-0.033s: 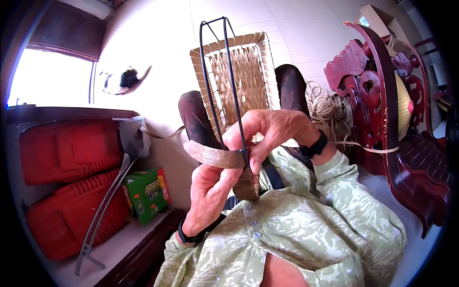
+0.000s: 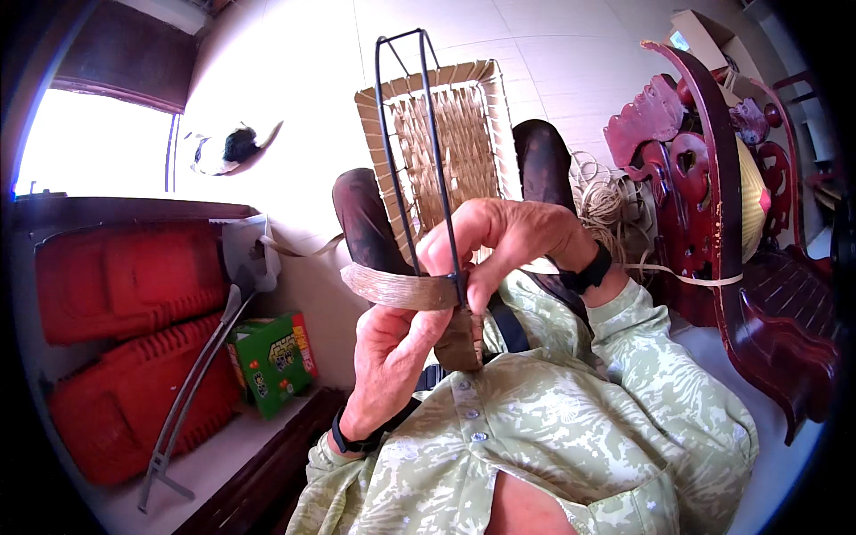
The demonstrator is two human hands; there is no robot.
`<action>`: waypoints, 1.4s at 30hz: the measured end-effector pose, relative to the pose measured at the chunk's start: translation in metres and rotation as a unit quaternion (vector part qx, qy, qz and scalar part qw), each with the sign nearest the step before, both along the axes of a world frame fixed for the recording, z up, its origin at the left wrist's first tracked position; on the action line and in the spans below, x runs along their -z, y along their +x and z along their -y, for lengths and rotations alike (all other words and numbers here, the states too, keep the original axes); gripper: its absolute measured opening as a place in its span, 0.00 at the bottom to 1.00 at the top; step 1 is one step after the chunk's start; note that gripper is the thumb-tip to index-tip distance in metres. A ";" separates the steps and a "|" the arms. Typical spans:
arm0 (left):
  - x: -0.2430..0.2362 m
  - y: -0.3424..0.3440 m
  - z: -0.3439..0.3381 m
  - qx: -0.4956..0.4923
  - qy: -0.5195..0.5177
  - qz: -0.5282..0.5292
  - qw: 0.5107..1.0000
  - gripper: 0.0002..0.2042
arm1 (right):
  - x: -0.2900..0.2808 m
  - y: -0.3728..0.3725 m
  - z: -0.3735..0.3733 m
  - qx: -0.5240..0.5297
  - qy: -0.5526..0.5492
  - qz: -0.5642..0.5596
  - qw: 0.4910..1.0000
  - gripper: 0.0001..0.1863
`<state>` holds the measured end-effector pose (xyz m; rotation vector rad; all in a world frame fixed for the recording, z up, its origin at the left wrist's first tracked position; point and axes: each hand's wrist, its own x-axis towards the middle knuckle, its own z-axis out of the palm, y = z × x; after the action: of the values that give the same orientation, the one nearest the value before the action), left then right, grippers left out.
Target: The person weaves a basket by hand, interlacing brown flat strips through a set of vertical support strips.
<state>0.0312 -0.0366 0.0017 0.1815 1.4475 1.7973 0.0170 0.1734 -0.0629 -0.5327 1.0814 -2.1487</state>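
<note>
Tiled floor [image 2: 557,80]; tan woven basket [image 2: 459,134], black frame [image 2: 438,143].

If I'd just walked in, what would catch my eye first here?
Probably the tall black wire frame in the middle, its lower end between the left hand and right hand, with a brown strip looping out to the left. Just beyond the hands, a woven basket sits between the knees. Then the carved dark-red wooden furniture stands out at right.
</note>
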 end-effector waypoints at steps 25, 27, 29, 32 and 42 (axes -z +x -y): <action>0.005 0.009 0.002 -0.030 0.002 -0.016 0.999 0.09 | -0.035 0.017 -0.004 0.243 0.227 -0.362 0.871 0.12; 0.004 0.009 0.000 -0.025 0.025 -0.016 0.999 0.09 | -0.034 0.020 -0.007 0.242 0.184 -0.304 0.903 0.09; 0.004 0.015 -0.003 -0.041 0.038 -0.014 0.998 0.08 | -0.012 0.029 -0.013 0.242 0.116 -0.214 0.939 0.08; 0.007 0.011 -0.004 -0.033 0.037 -0.007 0.999 0.08 | 0.022 0.047 -0.038 0.279 0.102 -0.089 0.951 0.06; 0.008 0.014 -0.003 -0.028 0.033 -0.057 0.997 0.07 | -0.025 0.038 -0.016 0.280 0.254 -0.266 0.887 0.06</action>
<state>0.0450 -0.0340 -0.0061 0.2847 1.4876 1.9076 0.0551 0.1896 -0.0374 -0.6248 2.2575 -2.0760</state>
